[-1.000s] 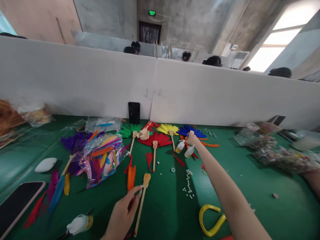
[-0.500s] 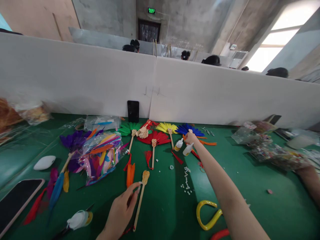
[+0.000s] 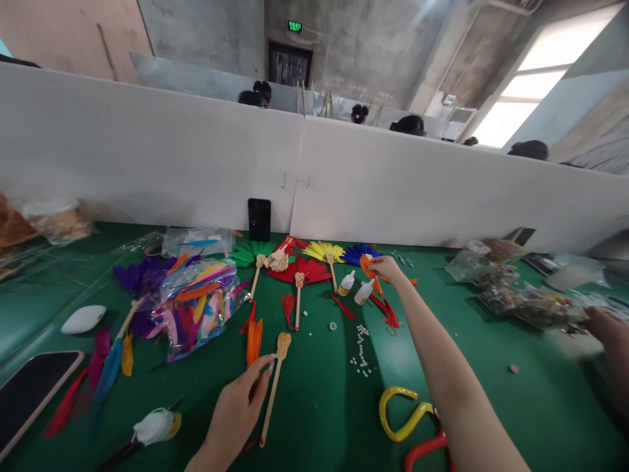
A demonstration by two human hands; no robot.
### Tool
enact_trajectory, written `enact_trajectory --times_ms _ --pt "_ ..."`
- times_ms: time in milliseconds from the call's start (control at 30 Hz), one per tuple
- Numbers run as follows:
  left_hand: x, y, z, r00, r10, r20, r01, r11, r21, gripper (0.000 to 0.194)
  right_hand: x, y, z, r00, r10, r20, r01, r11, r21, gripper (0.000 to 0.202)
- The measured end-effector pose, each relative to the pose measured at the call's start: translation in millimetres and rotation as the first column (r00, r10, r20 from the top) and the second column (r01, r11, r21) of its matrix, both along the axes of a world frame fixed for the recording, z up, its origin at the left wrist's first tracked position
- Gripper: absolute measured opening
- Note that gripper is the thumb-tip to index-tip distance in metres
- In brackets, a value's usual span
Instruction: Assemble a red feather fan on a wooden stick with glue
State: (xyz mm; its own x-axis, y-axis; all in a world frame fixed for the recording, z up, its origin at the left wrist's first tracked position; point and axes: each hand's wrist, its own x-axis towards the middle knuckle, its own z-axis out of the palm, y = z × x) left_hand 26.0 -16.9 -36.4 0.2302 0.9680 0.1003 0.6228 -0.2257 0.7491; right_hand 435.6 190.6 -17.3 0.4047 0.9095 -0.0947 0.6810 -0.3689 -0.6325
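My left hand (image 3: 230, 416) is closed in a pinch on a wooden fan handle (image 3: 272, 405), just below its rounded, carved-looking head. The handle lies slanted on the table with a red tassel at its lower end. My right hand (image 3: 386, 267) reaches far forward, its fingers pinching an orange feather (image 3: 365, 263) in front of the blue feather fan (image 3: 358, 253). Two small white glue bottles (image 3: 346, 283) stand left of and below that hand. Close to my left hand lies a bunch of orange feathers (image 3: 254, 342). Small white beads (image 3: 361, 347) are scattered below my right hand.
Green (image 3: 259, 248), red (image 3: 304, 270) and yellow (image 3: 322, 250) fans lie along the back. A bag of feathers (image 3: 199, 305) and a phone (image 3: 37, 393) are left. Yellow-and-red-handled pliers (image 3: 403, 426) lie near my right forearm. At right, another person's hand (image 3: 607, 328) touches bead bags (image 3: 521, 298).
My right hand has lifted slightly from the blue fan, and an orange feather now shows in its fingers. The other person's hand has moved up by the bead bags. My left hand keeps its pinch.
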Motion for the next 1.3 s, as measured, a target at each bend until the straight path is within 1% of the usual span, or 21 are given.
enact_trajectory --times_ms 100,167,233,333,400,433,467,500,533,600,633,667,700,733,800,833,900,1000,1100,1200,1300 --pt "0 0 2.7 1.0 0.005 -0.004 -0.005 1.0 0.007 0.036 -3 -9 14.0 0.989 -0.013 -0.15 0.007 0.999 -0.039 0.029" --pt "0 0 3.3 1.0 0.009 0.005 -0.009 1.0 0.013 0.035 -3 -16 28.4 0.975 -0.029 -0.219 0.028 1.0 -0.011 0.025" --pt "0 0 3.2 1.0 0.009 0.018 -0.01 1.0 0.022 0.035 -1 -23 48.4 0.962 -0.035 -0.272 0.05 0.997 0.051 0.02" --pt "0 0 3.8 0.999 0.023 0.04 -0.025 0.998 0.049 0.034 -3 -37 84.9 0.94 0.001 -0.341 0.06 0.984 0.167 0.015" --pt "-1 -1 5.9 0.995 0.062 0.073 -0.068 0.995 0.076 0.034 -18 -48 105.4 0.922 0.055 -0.383 0.038 0.972 0.232 0.019" --pt "-1 -1 7.5 0.99 0.099 0.098 -0.108 0.99 0.094 0.034 -33 -54 111.7 0.909 0.094 -0.406 0.014 0.967 0.255 0.021" --pt "-2 -2 9.2 0.981 0.147 0.126 -0.161 0.98 0.113 0.034 -52 -62 114.4 0.884 0.154 -0.44 -0.029 0.96 0.278 0.024" --pt "-3 -2 11.1 0.967 0.205 0.153 -0.225 0.966 0.13 0.034 -75 -70 113.2 0.815 0.255 -0.52 -0.107 0.948 0.298 0.027" --pt "-4 -2 13.0 0.946 0.268 0.18 -0.295 0.945 0.14 0.034 -102 -79 107.9 0.729 0.341 -0.594 -0.193 0.934 0.3 0.029" --pt "-8 -1 16.4 0.896 0.378 0.235 -0.414 0.901 0.128 0.035 -162 -99 87.3 0.574 0.405 -0.711 -0.328 0.91 0.254 0.032" --pt "-9 -1 17.7 0.873 0.414 0.259 -0.452 0.886 0.107 0.035 -192 -108 73.4 0.521 0.394 -0.758 -0.382 0.901 0.205 0.033" --pt "-11 0 18.7 0.852 0.441 0.282 -0.479 0.874 0.083 0.035 -219 -116 58.6 0.488 0.356 -0.797 -0.406 0.901 0.154 0.034" --pt "-12 1 19.3 0.838 0.458 0.298 -0.496 0.866 0.062 0.035 -242 -122 43.9 0.484 0.291 -0.825 -0.382 0.919 0.1 0.035" --pt "-13 1 19.7 0.828 0.469 0.309 -0.506 0.861 0.049 0.034 -260 -127 30.2 0.491 0.266 -0.83 -0.359 0.929 0.086 0.036" --pt "-15 2 19.9 0.818 0.483 0.313 -0.52 0.853 0.042 0.034 -284 -133 8.1 0.507 0.226 -0.832 -0.309 0.949 0.069 0.038" --pt "-15 3 20.1 0.818 0.482 0.312 -0.519 0.854 0.042 0.034 -290 -135 0.3 0.518 0.215 -0.828 -0.282 0.957 0.073 0.04" --pt "-15 3 20.7 0.823 0.469 0.32 -0.507 0.861 0.043 0.035 -294 -136 -9.2 0.533 0.208 -0.82 -0.241 0.966 0.088 0.041" --pt "-14 2 22.2 0.833 0.44 0.334 -0.48 0.876 0.043 0.036 -290 -139 -12.9 0.533 0.249 -0.809 -0.241 0.961 0.136 0.039" --pt "-13 2 23.2 0.841 0.433 0.324 -0.471 0.881 0.045 0.036 -286 -142 -10.8 0.521 0.329 -0.787 -0.304 0.934 0.189 0.033" --pt "-13 2 23.6 0.847 0.429 0.314 -0.467 0.883 0.051 0.037 -284 -143 -7.2 0.52 0.417 -0.746 -0.404 0.889 0.216 0.025" --pt "-13 2 24.6 0.856 0.422 0.3 -0.453 0.891 0.04 0.039 -279 -143 -2.3 0.571 0.475 -0.67 -0.474 0.857 0.203 0.023"
